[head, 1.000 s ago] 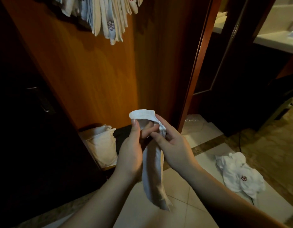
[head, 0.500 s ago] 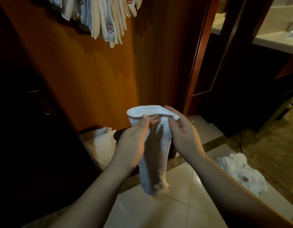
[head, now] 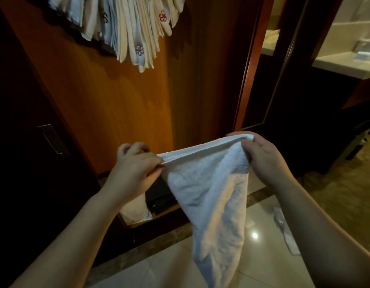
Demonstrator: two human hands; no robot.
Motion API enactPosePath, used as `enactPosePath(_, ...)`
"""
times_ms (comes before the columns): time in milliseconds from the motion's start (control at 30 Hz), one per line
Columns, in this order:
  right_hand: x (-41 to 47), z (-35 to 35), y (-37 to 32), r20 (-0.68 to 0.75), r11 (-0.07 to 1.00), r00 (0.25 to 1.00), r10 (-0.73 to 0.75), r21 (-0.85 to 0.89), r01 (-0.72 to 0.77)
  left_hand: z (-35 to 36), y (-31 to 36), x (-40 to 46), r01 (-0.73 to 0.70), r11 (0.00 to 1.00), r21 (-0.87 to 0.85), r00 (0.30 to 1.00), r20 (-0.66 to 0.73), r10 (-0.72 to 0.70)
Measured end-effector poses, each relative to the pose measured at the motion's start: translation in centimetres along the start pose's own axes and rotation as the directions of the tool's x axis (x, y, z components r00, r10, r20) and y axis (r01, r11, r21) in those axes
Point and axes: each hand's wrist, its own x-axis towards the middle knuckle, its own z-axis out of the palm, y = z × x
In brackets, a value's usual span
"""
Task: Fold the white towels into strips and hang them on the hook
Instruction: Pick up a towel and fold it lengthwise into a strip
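Observation:
A white towel (head: 211, 192) hangs in front of me, its top edge stretched between both hands and its lower part tapering down toward the floor. My left hand (head: 134, 169) pinches the left end of that edge. My right hand (head: 261, 156) grips the right end, held a little higher. Several folded white towel strips (head: 136, 32) with small flower emblems hang in a bunch at the top of the wooden panel; the hook itself is hidden behind them.
The orange wooden panel (head: 109, 96) stands straight ahead, a dark door with a metal handle (head: 53, 140) to its left. A white cloth bundle (head: 136, 213) sits low by the panel. Another white towel (head: 283, 229) lies on the glossy tiled floor at right.
My hands have moved apart, spreading the towel's top edge wide where it was bunched between them. The view has tilted up, bringing the hanging strips lower in frame.

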Motion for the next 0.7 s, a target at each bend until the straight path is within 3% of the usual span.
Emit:
enactPosePath(67, 0.0, -0.6, 0.3, 0.021, 1.0, 1.0, -0.001, -0.026, 0.002, -0.9, -0.3, 0.2, 0.015, 1.0, 0.018, 0.995, -0.097, -0.013)
enactPosePath(100, -0.1, -0.8, 0.3, 0.017, 0.999, 1.0, -0.005, -0.031, 0.006, -1.3, -0.1, 0.3, 0.087, 0.996, -0.034, 0.989, -0.117, -0.09)
enactPosePath(200, -0.1, -1.3, 0.2, -0.002, 1.0, 1.0, -0.002, 0.004, 0.002, -2.3, 0.8, 0.9, 0.304, 0.923, -0.234, 0.945, -0.046, -0.323)
enactPosePath(267, -0.3, -1.5, 0.0, 0.042, 1.0, 0.999, -0.008, -0.008, 0.008, -2.7, 1.3, 1.4, 0.338, 0.917, -0.211, 0.941, 0.054, -0.334)
enactPosePath(367, -0.5, -1.3, -0.1, 0.087, 0.998, 0.996, -0.029, -0.059, 0.034, -2.7, 1.4, 2.4, 0.318, 0.948, 0.0, 0.938, 0.145, -0.314)
enactPosePath(533, -0.3, -1.0, -0.2, 0.022, 0.999, 0.999, -0.044, 0.008, 0.044, -2.4, 1.3, 2.2, 0.233, 0.972, -0.009, 0.969, -0.086, -0.233)
enactPosePath(567, -0.2, -1.1, -0.1, 0.011, 0.999, 0.999, -0.04, 0.032, 0.04, -2.3, 0.9, 2.3, 0.256, 0.965, -0.056, 0.963, -0.071, -0.26)
enactPosePath(633, 0.1, -1.4, 0.0, 0.005, 0.997, 1.0, -0.029, 0.076, 0.029, -2.2, 0.1, 2.3, 0.36, 0.897, -0.256, 0.933, 0.11, -0.343)
enactPosePath(700, 0.5, -1.5, 0.0, 0.008, 0.995, 1.0, -0.022, 0.102, 0.021, -2.1, -0.7, 2.0, 0.472, 0.709, -0.524, 0.882, 0.289, -0.373)
